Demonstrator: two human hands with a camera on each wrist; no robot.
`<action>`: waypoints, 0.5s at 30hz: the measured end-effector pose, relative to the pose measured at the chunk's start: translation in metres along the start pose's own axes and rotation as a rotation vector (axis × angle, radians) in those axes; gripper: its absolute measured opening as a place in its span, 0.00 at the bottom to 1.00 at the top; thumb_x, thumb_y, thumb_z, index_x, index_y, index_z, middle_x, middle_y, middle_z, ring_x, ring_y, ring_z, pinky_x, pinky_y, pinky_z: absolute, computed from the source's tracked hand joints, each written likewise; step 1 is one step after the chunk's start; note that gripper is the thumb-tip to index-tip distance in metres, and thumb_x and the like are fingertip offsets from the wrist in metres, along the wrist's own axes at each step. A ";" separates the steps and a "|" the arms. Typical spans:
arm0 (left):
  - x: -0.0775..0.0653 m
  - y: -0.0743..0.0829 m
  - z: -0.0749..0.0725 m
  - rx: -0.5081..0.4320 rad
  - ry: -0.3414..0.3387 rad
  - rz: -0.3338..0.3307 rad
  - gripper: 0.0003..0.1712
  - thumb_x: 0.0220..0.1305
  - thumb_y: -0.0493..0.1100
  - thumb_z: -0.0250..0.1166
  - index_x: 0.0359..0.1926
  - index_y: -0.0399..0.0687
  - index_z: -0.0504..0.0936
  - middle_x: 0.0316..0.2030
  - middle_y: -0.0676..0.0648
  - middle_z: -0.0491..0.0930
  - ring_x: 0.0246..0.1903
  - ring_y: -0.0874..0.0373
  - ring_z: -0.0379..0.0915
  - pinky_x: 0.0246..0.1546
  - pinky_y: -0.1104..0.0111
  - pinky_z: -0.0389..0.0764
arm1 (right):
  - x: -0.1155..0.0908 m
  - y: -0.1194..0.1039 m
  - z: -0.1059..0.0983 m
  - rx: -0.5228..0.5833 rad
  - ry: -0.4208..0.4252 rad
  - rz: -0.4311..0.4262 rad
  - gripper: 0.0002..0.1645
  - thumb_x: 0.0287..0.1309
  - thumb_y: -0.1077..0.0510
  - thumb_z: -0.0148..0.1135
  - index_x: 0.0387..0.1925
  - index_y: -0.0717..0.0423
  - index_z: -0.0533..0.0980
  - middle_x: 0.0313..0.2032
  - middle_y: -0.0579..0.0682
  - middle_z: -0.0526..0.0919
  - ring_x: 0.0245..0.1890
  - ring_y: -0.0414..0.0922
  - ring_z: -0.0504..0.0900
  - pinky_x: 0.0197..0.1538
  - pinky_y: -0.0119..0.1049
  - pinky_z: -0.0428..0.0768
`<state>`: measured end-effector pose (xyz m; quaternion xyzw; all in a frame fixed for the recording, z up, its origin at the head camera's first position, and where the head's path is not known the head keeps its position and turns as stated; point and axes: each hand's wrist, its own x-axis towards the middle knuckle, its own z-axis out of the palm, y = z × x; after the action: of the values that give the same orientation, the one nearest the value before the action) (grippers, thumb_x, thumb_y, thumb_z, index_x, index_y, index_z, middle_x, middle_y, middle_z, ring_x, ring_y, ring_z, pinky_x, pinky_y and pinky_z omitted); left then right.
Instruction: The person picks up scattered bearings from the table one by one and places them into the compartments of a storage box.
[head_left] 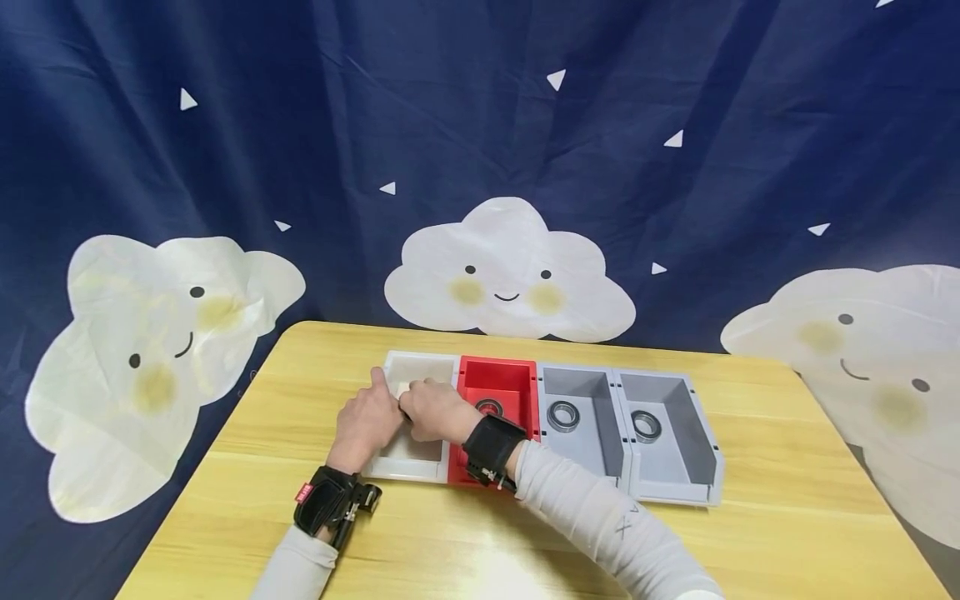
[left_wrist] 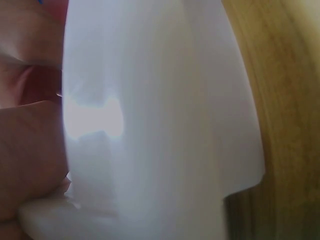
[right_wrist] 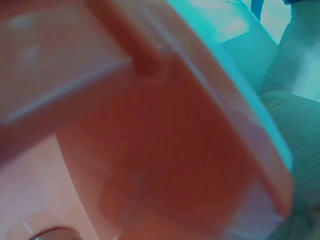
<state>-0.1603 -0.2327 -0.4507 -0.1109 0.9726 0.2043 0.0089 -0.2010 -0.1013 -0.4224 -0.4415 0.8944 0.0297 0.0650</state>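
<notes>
Both hands are together over the white bin point(head_left: 408, 472), at the left end of a row of bins. Between them shows the dark edge of a small piece point(head_left: 405, 407), probably a bearing, mostly hidden by the fingers. My left hand point(head_left: 366, 423) curls its fingers at it from the left, thumb pointing up. From the right, my right hand point(head_left: 437, 410) reaches across the red bin point(head_left: 498, 368) and pinches the piece. In the left wrist view, curled fingers point(left_wrist: 30, 150) show behind the white bin's wall. The right wrist view looks into the red bin point(right_wrist: 175, 130).
A steel bearing point(head_left: 490, 407) lies in the red bin, partly behind the right wrist. Two grey bins stand to the right, one with a bearing point(head_left: 563, 416), the other with a bearing point(head_left: 647, 426). The wooden table point(head_left: 450, 542) meets a blue curtain point(head_left: 480, 108) behind.
</notes>
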 end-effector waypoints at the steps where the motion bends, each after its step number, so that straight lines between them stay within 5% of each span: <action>1: 0.001 0.000 0.000 0.001 -0.001 -0.004 0.23 0.68 0.45 0.54 0.56 0.35 0.60 0.24 0.39 0.75 0.21 0.46 0.73 0.20 0.58 0.70 | -0.001 0.001 -0.001 -0.002 0.011 -0.008 0.06 0.57 0.55 0.70 0.32 0.49 0.79 0.34 0.47 0.81 0.31 0.41 0.74 0.34 0.31 0.75; 9: 0.000 -0.001 0.000 0.015 -0.017 0.000 0.20 0.70 0.42 0.50 0.56 0.34 0.59 0.24 0.39 0.74 0.21 0.46 0.72 0.19 0.59 0.69 | -0.017 0.003 -0.008 0.036 0.100 -0.081 0.05 0.58 0.57 0.70 0.30 0.50 0.80 0.31 0.46 0.80 0.30 0.40 0.73 0.30 0.27 0.71; 15: -0.001 -0.001 0.000 0.003 -0.017 0.014 0.19 0.69 0.42 0.50 0.54 0.34 0.59 0.23 0.39 0.74 0.20 0.47 0.72 0.19 0.59 0.69 | -0.034 0.010 -0.019 0.003 0.190 -0.133 0.05 0.60 0.54 0.70 0.35 0.50 0.85 0.35 0.46 0.82 0.35 0.41 0.76 0.39 0.27 0.76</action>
<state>-0.1593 -0.2335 -0.4506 -0.1024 0.9735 0.2039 0.0158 -0.1902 -0.0702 -0.3991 -0.5006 0.8653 -0.0182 -0.0177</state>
